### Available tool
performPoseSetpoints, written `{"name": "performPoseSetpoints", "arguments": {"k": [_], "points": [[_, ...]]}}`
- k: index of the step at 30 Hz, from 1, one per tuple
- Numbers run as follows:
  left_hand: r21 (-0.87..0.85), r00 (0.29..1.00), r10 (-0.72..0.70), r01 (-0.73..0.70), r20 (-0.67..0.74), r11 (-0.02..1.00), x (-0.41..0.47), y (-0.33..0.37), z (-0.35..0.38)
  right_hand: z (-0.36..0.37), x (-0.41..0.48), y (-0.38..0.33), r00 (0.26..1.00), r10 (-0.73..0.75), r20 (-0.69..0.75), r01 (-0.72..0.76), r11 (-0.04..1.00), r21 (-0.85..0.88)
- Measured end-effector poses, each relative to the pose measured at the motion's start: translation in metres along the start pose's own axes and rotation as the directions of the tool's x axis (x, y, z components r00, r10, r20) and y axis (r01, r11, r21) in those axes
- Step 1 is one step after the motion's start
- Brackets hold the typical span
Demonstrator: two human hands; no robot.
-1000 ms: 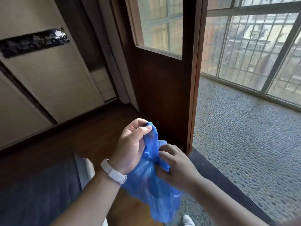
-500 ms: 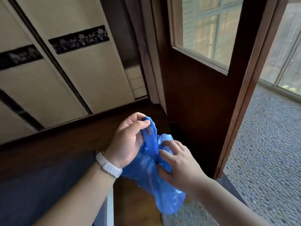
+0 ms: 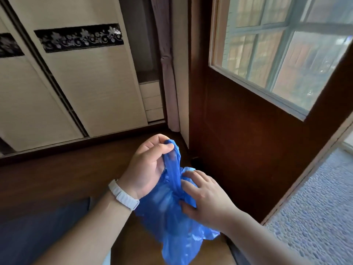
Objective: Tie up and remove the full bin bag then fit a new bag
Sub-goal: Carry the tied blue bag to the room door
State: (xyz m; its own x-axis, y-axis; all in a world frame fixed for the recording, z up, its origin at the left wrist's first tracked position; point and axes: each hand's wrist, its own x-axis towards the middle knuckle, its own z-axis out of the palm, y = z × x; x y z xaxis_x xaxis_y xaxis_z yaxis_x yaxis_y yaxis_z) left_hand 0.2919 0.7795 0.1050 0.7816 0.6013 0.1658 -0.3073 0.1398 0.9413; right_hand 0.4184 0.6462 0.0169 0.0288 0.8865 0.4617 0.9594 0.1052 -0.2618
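A thin blue plastic bag (image 3: 168,211) hangs crumpled between both hands at the lower middle of the head view. My left hand (image 3: 147,165), with a white band on its wrist, pinches the bag's top strip between thumb and fingers and holds it upward. My right hand (image 3: 204,197) grips the gathered plastic lower down at the bag's right side. The bag's loose lower end dangles below the hands. No bin is in view.
A dark wooden door (image 3: 248,131) with a glass pane stands open just right of the hands. Cream sliding wardrobe doors (image 3: 86,83) fill the left. Dark wood floor (image 3: 57,178) lies below; a pebbled balcony floor (image 3: 321,217) is at the right.
The view has swung left, away from the balcony and toward the wardrobe. My left hand has pulled the bag's top strip higher while my right hand keeps its grip on the gathered part.
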Motion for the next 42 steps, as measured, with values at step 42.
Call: {"name": "performPoseSetpoints", "arguments": {"k": [42], "points": [[0.537, 0.830, 0.332, -0.047, -0.448, 0.842, 0.410, 0.082, -0.472, 0.304, 0.649, 0.157, 0.920, -0.317, 0.231, 0.260, 0.934, 0.246]]}}
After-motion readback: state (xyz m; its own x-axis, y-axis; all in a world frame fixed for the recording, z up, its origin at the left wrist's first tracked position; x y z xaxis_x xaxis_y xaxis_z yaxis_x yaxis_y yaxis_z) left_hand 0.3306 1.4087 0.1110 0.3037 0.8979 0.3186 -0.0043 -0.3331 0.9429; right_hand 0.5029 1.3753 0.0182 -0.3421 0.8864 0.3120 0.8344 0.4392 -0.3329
